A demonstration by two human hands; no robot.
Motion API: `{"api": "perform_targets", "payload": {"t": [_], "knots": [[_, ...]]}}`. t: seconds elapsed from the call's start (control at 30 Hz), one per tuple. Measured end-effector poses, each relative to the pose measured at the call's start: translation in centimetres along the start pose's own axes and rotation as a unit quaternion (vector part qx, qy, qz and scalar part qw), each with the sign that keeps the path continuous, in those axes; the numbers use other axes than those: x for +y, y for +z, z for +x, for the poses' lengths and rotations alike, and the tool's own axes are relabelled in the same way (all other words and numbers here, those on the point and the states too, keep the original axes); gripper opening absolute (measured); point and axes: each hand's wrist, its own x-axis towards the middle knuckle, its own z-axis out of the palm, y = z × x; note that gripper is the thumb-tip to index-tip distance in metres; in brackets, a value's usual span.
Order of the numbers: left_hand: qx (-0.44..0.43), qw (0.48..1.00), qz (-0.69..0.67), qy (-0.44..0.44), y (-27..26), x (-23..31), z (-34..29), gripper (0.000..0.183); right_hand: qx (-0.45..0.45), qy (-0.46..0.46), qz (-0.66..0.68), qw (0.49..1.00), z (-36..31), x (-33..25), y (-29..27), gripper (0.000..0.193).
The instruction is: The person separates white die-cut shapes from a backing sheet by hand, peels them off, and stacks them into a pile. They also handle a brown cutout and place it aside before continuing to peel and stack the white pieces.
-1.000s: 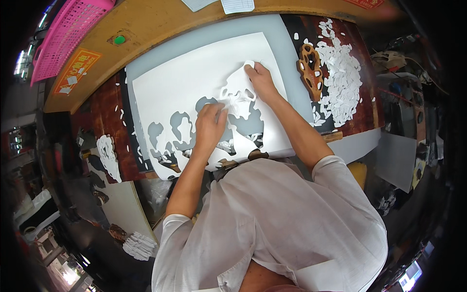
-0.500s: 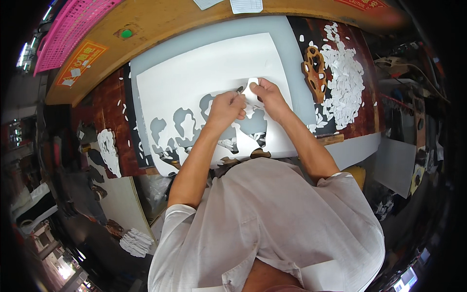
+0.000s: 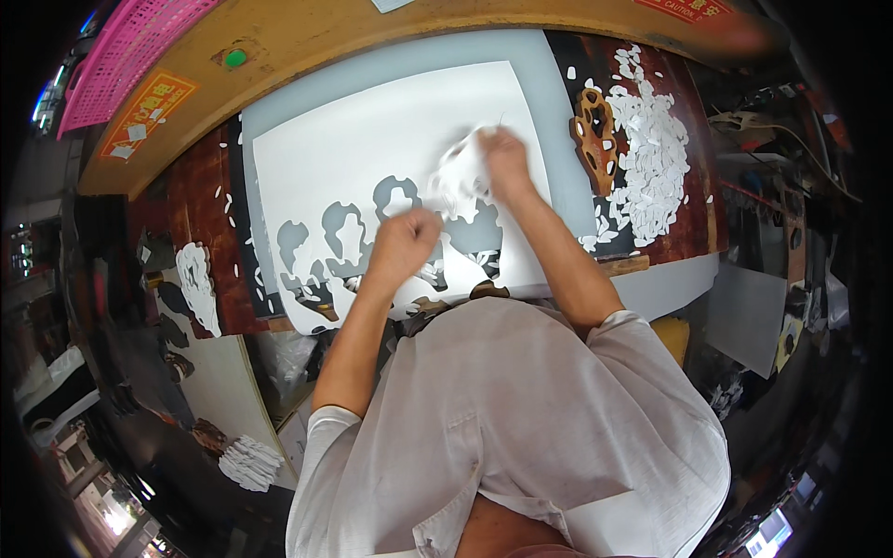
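Observation:
A large white sheet (image 3: 372, 139) with several shaped holes cut along its near side lies on a pale grey board (image 3: 558, 121). Over its right part, my right hand (image 3: 503, 160) is closed on the edge of a white cut-out piece (image 3: 458, 181), which is smeared by motion. My left hand (image 3: 414, 235) is curled closed above the holes, apart from that piece; whatever its fingers may hold is hidden. A brown wooden-looking cutting die (image 3: 595, 139) with several openings stands right of the board, beside a heap of small white scraps (image 3: 651, 153).
A stack of white cut-outs (image 3: 196, 286) lies at the table's left edge, and more white pieces (image 3: 251, 463) sit lower left. Across the back runs a yellow machine beam (image 3: 307, 51) with a green button (image 3: 235, 58). A pink basket (image 3: 130, 60) stands at the far left.
My left hand has come away from the white piece, moving down and left. My right hand has lifted slightly away with the piece, which now swings blurred over the sheet.

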Motion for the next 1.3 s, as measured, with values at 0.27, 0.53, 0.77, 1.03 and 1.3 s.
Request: {"api": "perform_targets", "payload": {"t": [0.27, 0.53, 0.77, 1.03, 1.3], "knots": [[-0.082, 0.973, 0.189, -0.101, -0.9, -2.7, -3.4, 0.040, -0.161, -0.047, 0.083, 0.982, 2.9, -5.6, -6.9, 0.023], [0.141, 0.975, 0.170, 0.022, 4.2, -1.1, 5.4, 0.046, -0.078, -0.007, 0.253, 0.964, 1.3, -5.6, -8.4, 0.016], [0.103, 0.980, 0.168, 0.001, 3.3, -1.6, 8.3, 0.037, -0.047, -0.095, -0.031, 0.994, 2.1, -2.6, -10.5, 0.026], [-0.018, 0.996, -0.039, -0.083, 1.7, 0.2, 9.6, 0.027, -0.199, -0.304, -0.291, 0.885, -8.6, 0.0, -5.1, 0.025], [-0.048, 0.992, 0.088, -0.071, 1.3, -2.1, 11.3, 0.034, -0.212, -0.392, -0.215, 0.869, -8.0, 4.8, -3.0, 0.014]]}}
